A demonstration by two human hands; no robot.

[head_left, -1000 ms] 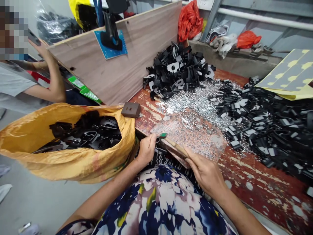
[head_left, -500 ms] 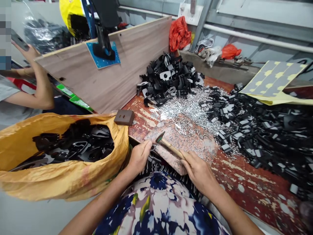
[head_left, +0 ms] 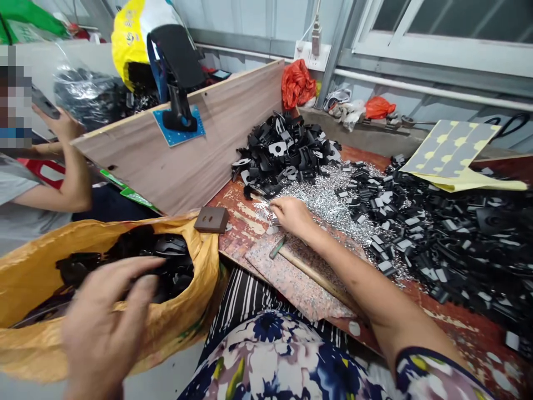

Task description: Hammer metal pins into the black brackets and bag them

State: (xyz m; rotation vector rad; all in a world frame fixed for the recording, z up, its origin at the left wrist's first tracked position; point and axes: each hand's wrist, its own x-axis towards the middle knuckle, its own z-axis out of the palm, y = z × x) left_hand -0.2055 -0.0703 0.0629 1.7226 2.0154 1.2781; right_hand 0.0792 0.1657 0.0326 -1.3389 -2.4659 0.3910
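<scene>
My left hand (head_left: 110, 319), smeared by motion, hovers over the yellow woven sack (head_left: 200, 261) with thumb and fingers apart and nothing visible between them. Inside the sack lie black plastic parts (head_left: 170, 247). On the table, my right hand (head_left: 293, 216) is at the near left edge of a heap of small silvery metal pins (head_left: 333, 191). Its fingertips are pinched together; what they hold, if anything, I cannot make out. A hammer (head_left: 306, 269) with a wooden handle lies on the speckled stone slab (head_left: 266, 261), partly under my right forearm.
Black plastic pieces (head_left: 287, 144) are heaped behind the pins, and small black-and-grey pieces (head_left: 441, 228) spread to the right. A brown block (head_left: 211, 219) sits beside the sack. A wooden board (head_left: 200, 166) borders the table. Another person's arm (head_left: 70, 172) shows at left.
My right hand has let go of the hammer and moved forward to the pins. My left hand has left the slab's edge and swung left over the sack. The view has tilted up.
</scene>
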